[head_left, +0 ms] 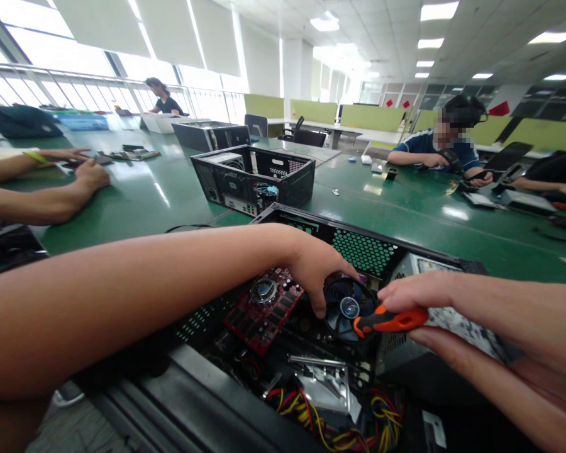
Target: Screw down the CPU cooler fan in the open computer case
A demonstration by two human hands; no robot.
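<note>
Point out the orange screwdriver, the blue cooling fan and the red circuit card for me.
orange screwdriver (389, 321), head view, on the middle of its handle.
blue cooling fan (349, 307), head view, on its round hub.
red circuit card (264, 309), head view, on the board face below its small cooler.

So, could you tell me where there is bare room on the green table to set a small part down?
Bare green table lies between the open computer case under the hands and the second case, stretching right. Inside the near case it is crowded: fan, red card, cables, both hands.

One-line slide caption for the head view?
Left hand on cooling fan inside open PC case; right hand holds orange screwdriver.
</note>
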